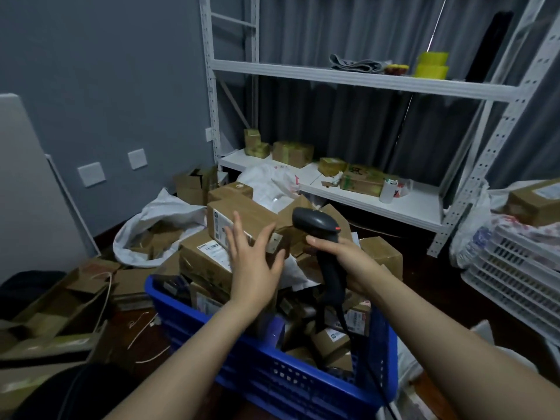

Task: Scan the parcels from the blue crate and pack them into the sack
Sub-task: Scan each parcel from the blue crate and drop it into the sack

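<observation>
Above the blue crate (272, 383), the released left grip (254, 265) is nearest the top parcel (248, 215) just ahead, long side crosswise; the right grip (345, 256) clasps the scanner (316, 222).

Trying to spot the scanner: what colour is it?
The scanner is black; head view shows it.

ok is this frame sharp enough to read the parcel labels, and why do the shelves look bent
Head view: dim bluish light, no glare; the label on the top parcel reads as grey smears; the left hand is soft-edged, the scanner in the right hand crisper. Head view, edges: wide-angle distortion bows the rack uprights.
</observation>
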